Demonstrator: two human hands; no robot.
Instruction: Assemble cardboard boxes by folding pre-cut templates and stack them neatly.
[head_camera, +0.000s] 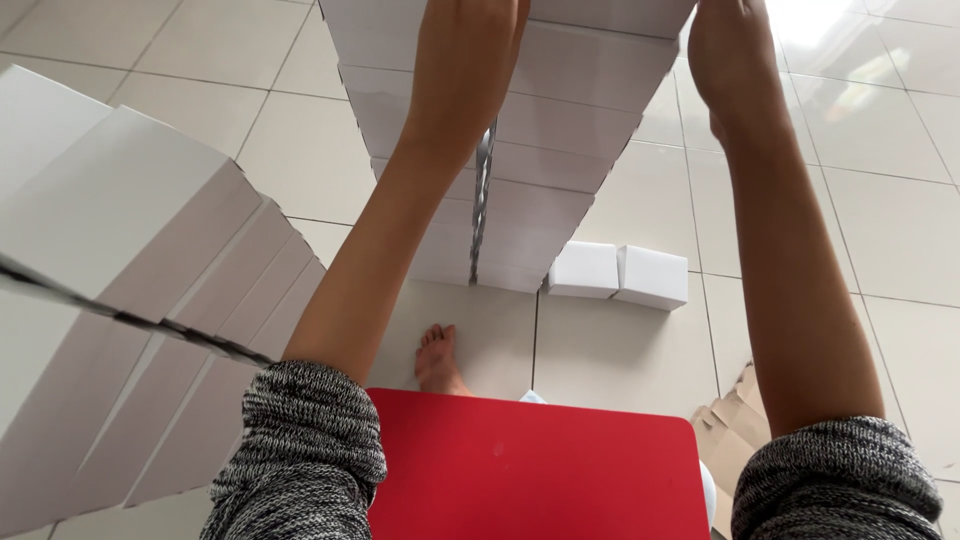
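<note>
The tall stack of white boxes (560, 120) stands on the tiled floor (300, 150), rising toward the camera and past the top edge of the view. Both arms reach up to its top. The left hand (465, 60) lies against the stack's upper boxes; its fingers are cut off by the frame, so their state cannot be told. The right hand (730, 55) is at the stack's upper right edge, fingers likewise out of view. 2 small white boxes (618, 272) sit on the floor touching the stack's base. A second stack of white boxes (130, 300) rises at the left. A red stool (530, 470) sits below, a bare foot (438, 358) just beyond it, flattened cardboard (735, 415) to its right.
</note>
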